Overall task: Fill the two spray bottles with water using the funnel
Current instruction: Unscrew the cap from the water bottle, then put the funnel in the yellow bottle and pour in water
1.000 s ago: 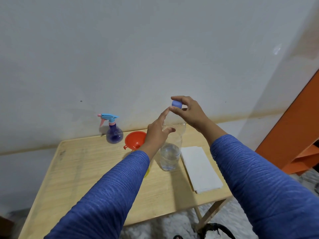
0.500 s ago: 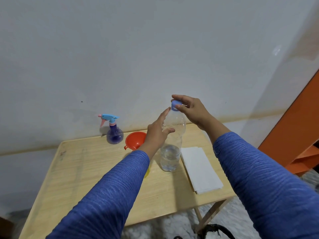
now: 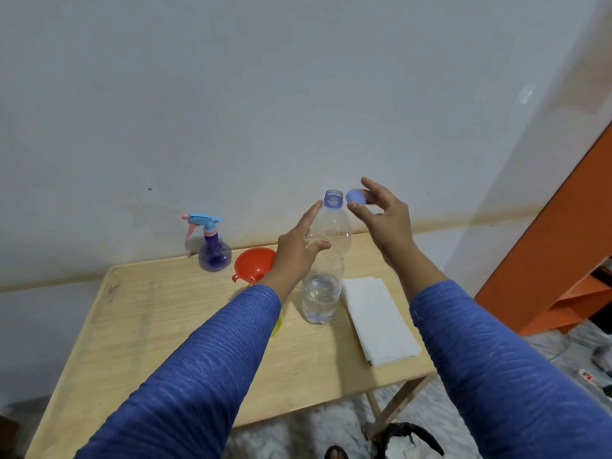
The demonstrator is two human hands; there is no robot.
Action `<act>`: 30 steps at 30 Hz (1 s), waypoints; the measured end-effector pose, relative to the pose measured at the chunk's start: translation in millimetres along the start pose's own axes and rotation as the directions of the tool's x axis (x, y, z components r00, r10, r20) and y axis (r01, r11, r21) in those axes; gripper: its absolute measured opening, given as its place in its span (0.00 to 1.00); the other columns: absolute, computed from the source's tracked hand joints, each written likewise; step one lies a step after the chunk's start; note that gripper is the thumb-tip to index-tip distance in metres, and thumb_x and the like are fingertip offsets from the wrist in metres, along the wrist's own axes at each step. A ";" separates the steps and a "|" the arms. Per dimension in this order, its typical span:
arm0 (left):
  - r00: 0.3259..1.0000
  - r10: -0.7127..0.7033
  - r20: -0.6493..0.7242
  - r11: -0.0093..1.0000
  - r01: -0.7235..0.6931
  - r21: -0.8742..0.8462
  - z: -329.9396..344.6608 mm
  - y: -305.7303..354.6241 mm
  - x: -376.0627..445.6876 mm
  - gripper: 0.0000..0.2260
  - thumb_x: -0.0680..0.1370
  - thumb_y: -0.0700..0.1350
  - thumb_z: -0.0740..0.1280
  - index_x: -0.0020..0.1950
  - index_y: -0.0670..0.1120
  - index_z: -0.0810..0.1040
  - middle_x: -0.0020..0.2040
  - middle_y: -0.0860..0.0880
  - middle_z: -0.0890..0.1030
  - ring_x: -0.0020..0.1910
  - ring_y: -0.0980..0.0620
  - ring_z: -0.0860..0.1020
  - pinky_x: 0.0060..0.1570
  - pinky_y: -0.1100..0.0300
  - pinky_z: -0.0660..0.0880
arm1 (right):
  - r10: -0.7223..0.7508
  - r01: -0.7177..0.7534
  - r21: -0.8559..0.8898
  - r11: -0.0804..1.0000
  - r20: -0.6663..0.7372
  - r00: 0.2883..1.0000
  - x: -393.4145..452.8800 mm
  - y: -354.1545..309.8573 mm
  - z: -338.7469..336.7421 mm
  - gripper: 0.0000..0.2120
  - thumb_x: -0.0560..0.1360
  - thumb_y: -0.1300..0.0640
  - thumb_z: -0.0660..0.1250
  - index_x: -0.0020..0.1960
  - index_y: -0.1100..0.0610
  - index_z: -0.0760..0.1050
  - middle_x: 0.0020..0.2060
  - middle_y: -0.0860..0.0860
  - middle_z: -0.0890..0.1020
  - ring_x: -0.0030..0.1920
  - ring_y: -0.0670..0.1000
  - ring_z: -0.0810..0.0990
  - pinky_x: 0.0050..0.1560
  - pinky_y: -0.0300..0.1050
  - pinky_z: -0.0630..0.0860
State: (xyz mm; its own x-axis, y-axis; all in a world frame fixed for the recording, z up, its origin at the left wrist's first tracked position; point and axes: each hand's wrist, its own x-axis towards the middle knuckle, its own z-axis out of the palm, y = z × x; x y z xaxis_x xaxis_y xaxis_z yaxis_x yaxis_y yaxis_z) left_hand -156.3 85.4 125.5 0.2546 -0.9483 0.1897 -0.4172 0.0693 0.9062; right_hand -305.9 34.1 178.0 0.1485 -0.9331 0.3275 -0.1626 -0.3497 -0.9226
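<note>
Near the bench's [image 3: 159, 329] right edge stands the clear, thin-walled plastic water bottle [image 3: 326, 260], a third full, light and crushable, best held mid-body where the spread left hand [image 3: 298, 250] rests, while the right hand [image 3: 381, 213] pinches its blue cap [image 3: 356, 196].

Both arms w/ long blue sleeves [image 3: 205, 369], fine horizontal rib/heather texture, snug fit. Cuffs end at wrists nr the water bottle [image 3: 326, 260]; hands bare, no rings/watch seen.
</note>
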 end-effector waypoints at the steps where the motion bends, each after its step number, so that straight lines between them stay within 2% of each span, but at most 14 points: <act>1: 1.000 0.002 -0.007 1.000 -0.002 0.002 0.3 -0.8 -0.1 0.37 0.72 0.39 0.71 0.73 0.63 0.58 0.69 0.49 0.71 0.66 0.49 0.71 0.66 0.56 0.67 | 0.041 -0.040 0.008 0.999 -0.028 0.999 -8.8 11.2 -2.2 0.23 0.71 0.57 0.73 0.64 0.52 0.74 0.56 0.49 0.80 0.57 0.46 0.77 0.58 0.39 0.72; 6: 0.999 0.013 -0.029 1.000 -0.012 0.017 3.9 -3.4 1.0 0.36 0.72 0.39 0.71 0.73 0.60 0.59 0.69 0.50 0.71 0.66 0.51 0.71 0.57 0.66 0.65 | 0.207 -0.208 -0.014 0.978 -0.064 0.976 -53.6 76.4 -15.3 0.21 0.69 0.57 0.74 0.61 0.52 0.77 0.56 0.45 0.80 0.59 0.45 0.77 0.63 0.44 0.72; 10: 0.999 -0.002 -0.041 1.000 0.003 0.013 6.0 -5.6 2.5 0.36 0.73 0.39 0.71 0.74 0.60 0.58 0.70 0.48 0.70 0.67 0.52 0.70 0.55 0.69 0.65 | 0.317 -0.317 -0.097 0.943 -0.022 0.948 -83.1 125.7 -23.9 0.16 0.70 0.56 0.73 0.58 0.53 0.78 0.52 0.45 0.81 0.57 0.46 0.77 0.57 0.40 0.70; 14: 0.997 -0.014 -0.074 0.999 0.016 0.032 5.9 -6.0 2.3 0.36 0.72 0.40 0.71 0.73 0.61 0.58 0.69 0.48 0.70 0.68 0.53 0.70 0.49 0.82 0.64 | 0.398 -0.388 -0.186 0.903 0.016 0.917 -102.2 168.5 -29.0 0.16 0.70 0.57 0.73 0.57 0.55 0.79 0.54 0.49 0.82 0.57 0.49 0.78 0.53 0.38 0.69; 16: 0.997 -0.023 -0.077 0.999 0.027 0.041 7.4 -5.8 3.1 0.36 0.73 0.39 0.71 0.73 0.61 0.58 0.70 0.48 0.70 0.68 0.54 0.70 0.47 0.85 0.63 | 0.422 -0.404 -0.236 0.884 0.033 0.906 -106.3 184.2 -31.5 0.17 0.70 0.57 0.73 0.58 0.56 0.79 0.56 0.50 0.81 0.57 0.49 0.77 0.53 0.38 0.68; 21: 0.997 -0.028 -0.074 0.999 0.031 0.042 10.8 -7.1 4.8 0.36 0.74 0.39 0.70 0.74 0.62 0.57 0.70 0.48 0.69 0.68 0.54 0.69 0.49 0.80 0.65 | 0.406 -0.366 -0.351 0.862 0.045 0.913 -107.0 220.2 -32.9 0.19 0.68 0.57 0.74 0.58 0.57 0.79 0.55 0.54 0.81 0.57 0.54 0.78 0.51 0.41 0.71; 24: 0.997 -0.035 -0.075 0.999 0.038 0.038 10.8 -6.7 4.3 0.36 0.74 0.39 0.70 0.74 0.62 0.56 0.71 0.48 0.69 0.68 0.54 0.69 0.53 0.75 0.66 | 0.408 -0.336 -0.431 0.838 0.085 0.909 -109.3 233.0 -31.5 0.21 0.67 0.55 0.75 0.59 0.55 0.78 0.54 0.56 0.81 0.58 0.57 0.78 0.57 0.51 0.75; 26: 0.997 -0.035 -0.072 0.999 0.038 0.037 10.4 -5.8 3.7 0.36 0.74 0.39 0.70 0.74 0.62 0.56 0.71 0.47 0.68 0.69 0.53 0.68 0.57 0.69 0.66 | 0.368 -0.282 -0.449 0.848 0.114 0.923 -105.9 229.5 -29.9 0.25 0.67 0.53 0.74 0.63 0.54 0.75 0.59 0.54 0.79 0.62 0.57 0.75 0.62 0.52 0.72; 28: 0.997 -0.037 -0.069 0.998 0.040 0.039 10.4 -4.2 2.4 0.36 0.74 0.40 0.69 0.74 0.62 0.55 0.72 0.47 0.68 0.69 0.53 0.68 0.58 0.67 0.66 | 0.298 -0.231 -0.364 0.902 0.140 0.944 -95.4 210.5 -24.8 0.30 0.70 0.52 0.73 0.69 0.53 0.68 0.66 0.51 0.74 0.66 0.54 0.71 0.66 0.47 0.67; 30: 0.997 -0.037 -0.064 0.998 0.040 0.047 10.1 -3.0 1.5 0.36 0.74 0.40 0.69 0.74 0.61 0.55 0.72 0.47 0.67 0.70 0.53 0.67 0.59 0.68 0.65 | 0.204 -0.169 -0.193 0.967 0.181 0.962 -78.4 178.2 -13.9 0.36 0.71 0.52 0.73 0.74 0.49 0.60 0.69 0.48 0.70 0.66 0.49 0.70 0.65 0.45 0.68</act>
State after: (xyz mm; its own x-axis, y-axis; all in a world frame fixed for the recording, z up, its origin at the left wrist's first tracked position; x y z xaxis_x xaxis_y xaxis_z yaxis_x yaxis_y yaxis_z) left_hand -163.4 80.7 119.3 0.3254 -0.9283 0.1797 -0.4474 0.0162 0.8942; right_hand -360.1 43.8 -9.3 0.2865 -0.9539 0.0897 -0.3707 -0.1966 -0.9077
